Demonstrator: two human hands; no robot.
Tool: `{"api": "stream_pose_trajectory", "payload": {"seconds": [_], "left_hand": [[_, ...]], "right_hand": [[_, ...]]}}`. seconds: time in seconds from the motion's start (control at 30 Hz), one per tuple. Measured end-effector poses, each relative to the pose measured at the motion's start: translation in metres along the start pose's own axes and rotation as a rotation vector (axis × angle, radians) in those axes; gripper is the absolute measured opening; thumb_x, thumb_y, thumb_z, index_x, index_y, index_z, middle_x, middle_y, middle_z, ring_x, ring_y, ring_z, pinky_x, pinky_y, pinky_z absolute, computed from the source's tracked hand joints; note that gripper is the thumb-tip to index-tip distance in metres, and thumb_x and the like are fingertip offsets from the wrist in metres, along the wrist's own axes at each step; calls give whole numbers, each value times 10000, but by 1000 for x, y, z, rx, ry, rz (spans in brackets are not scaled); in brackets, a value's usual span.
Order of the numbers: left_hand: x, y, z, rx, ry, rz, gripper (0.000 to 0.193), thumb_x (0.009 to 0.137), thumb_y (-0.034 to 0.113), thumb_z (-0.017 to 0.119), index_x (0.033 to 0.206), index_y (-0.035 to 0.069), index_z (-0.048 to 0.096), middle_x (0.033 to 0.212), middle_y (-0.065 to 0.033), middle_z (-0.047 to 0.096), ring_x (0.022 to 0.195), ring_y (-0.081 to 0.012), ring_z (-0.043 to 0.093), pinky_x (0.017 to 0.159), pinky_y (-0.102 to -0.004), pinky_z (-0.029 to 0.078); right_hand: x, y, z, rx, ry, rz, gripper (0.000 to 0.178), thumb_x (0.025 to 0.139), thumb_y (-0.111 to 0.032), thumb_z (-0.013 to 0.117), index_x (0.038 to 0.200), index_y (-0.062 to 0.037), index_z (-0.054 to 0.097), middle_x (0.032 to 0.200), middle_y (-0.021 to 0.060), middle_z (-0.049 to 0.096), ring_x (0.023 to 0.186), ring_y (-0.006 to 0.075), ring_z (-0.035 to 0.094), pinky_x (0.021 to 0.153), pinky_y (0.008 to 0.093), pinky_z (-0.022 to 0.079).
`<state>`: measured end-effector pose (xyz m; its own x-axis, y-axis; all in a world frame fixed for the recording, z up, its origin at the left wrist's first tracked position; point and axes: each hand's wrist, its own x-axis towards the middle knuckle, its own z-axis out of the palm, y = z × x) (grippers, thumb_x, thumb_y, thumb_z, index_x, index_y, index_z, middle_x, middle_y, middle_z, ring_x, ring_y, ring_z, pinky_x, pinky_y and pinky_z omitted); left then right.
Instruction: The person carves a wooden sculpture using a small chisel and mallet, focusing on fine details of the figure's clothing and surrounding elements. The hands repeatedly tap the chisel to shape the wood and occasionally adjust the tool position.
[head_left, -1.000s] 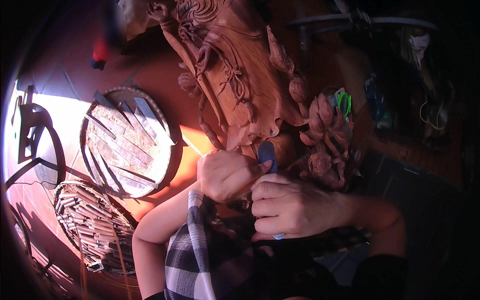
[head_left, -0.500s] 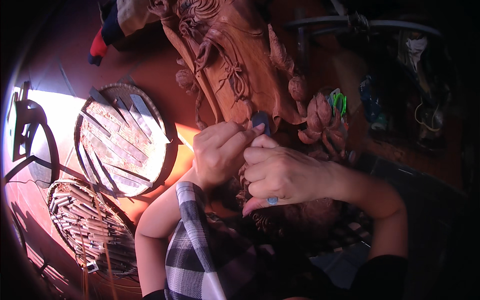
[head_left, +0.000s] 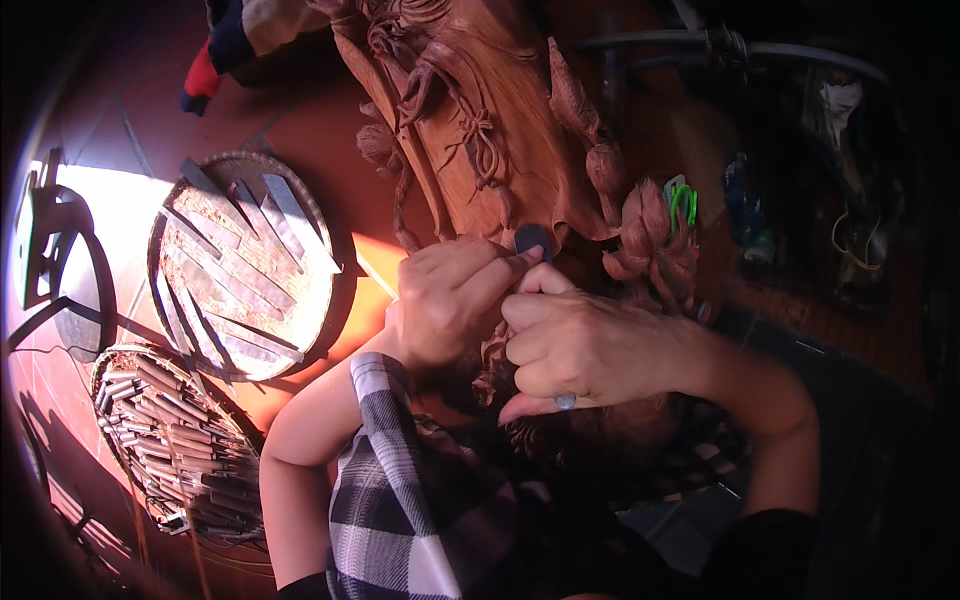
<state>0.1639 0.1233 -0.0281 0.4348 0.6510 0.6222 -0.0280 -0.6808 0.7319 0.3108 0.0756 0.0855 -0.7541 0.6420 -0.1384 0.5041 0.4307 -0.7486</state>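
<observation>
A reddish-brown wood carving [head_left: 520, 130], with curling vines and bud shapes, lies in front of me and reaches toward my lap. Low on it, my left hand [head_left: 450, 295] is closed, its fingertips pinching a small dark grey piece with a rounded end [head_left: 533, 238] that looks like folded sandpaper. Beside it my right hand [head_left: 590, 345], wearing a ring with a pale blue stone, is curled in a fist, knuckles up, against the left fingertips. Whatever lies inside the right fingers is hidden. Carved petals [head_left: 648, 235] stand just beyond the right wrist.
At left, a round woven tray [head_left: 322, 215] carries several flat grey strips on sawdust. Nearer me, a basket [head_left: 105, 380] is packed with handled tools. A black-framed stand [head_left: 95, 260] is at the far left. Bright green scissor-like handles [head_left: 682, 203] lie behind the petals.
The view has shifted slightly, so the trays appear a little higher and the carving a little farther right. Both hands keep the same grip at nearly the same spot on the wood.
</observation>
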Motion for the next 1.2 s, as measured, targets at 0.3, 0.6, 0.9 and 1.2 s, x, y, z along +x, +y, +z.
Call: {"api": "stream_pose_trajectory", "payload": {"seconds": [0.3,0.6,0.9,1.2], "left_hand": [[0,-5,-3,135,-24,37,282,724,104,754,997,41,721,684,-20,545,592,-198,603,523,-334,478],[-11,0,5,8,0,10,174,738,83,750,899,32,709,667,-36,543,572,-215,590,498,-348,455],[-18,5,10,-16,-6,6,136,735,93,752,829,43,666,662,-38,533,582,-226,598,513,-349,470],[-21,7,6,-1,-71,1,211,755,99,750,950,33,702,697,-40,573,581,-218,605,513,-346,466]], "right_hand": [[1,6,-2,-50,34,-27,297,791,-246,747,580,-88,609,638,0,541,755,187,510,887,398,402],[-3,6,-3,-17,-99,-52,337,835,-274,721,588,-69,619,626,17,553,736,205,514,884,389,409],[-9,0,-3,73,-105,-21,374,876,-271,697,583,-79,566,635,22,536,752,217,516,888,406,397],[-10,-3,-2,115,-81,-1,377,868,-272,704,579,-83,553,628,20,516,756,204,505,880,402,395]]}}
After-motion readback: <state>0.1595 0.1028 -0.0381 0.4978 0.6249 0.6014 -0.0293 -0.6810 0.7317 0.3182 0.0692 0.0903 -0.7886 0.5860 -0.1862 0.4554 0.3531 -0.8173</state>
